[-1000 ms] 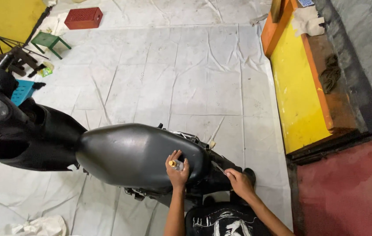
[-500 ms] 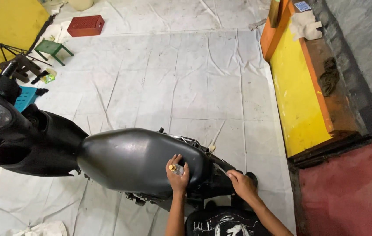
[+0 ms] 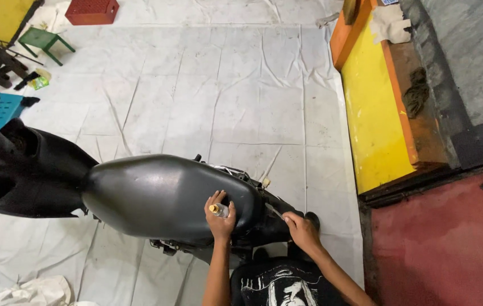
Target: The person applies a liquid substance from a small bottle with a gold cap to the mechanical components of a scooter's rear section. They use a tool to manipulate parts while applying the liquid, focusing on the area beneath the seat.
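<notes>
We rest our left hand [image 3: 220, 218] on the rear of the scooter's grey seat [image 3: 167, 195], fingers curled shut around a small clear bottle with a yellow cap [image 3: 217, 210] that lies against the seat. Our right hand [image 3: 302, 231] is closed on a thin tool [image 3: 273, 211] at the black tail of the scooter [image 3: 270, 224], just right of the seat. White sheeting [image 3: 224, 96] covers the floor; a red crate [image 3: 92, 11] and a green stool [image 3: 44, 41] sit far left.
</notes>
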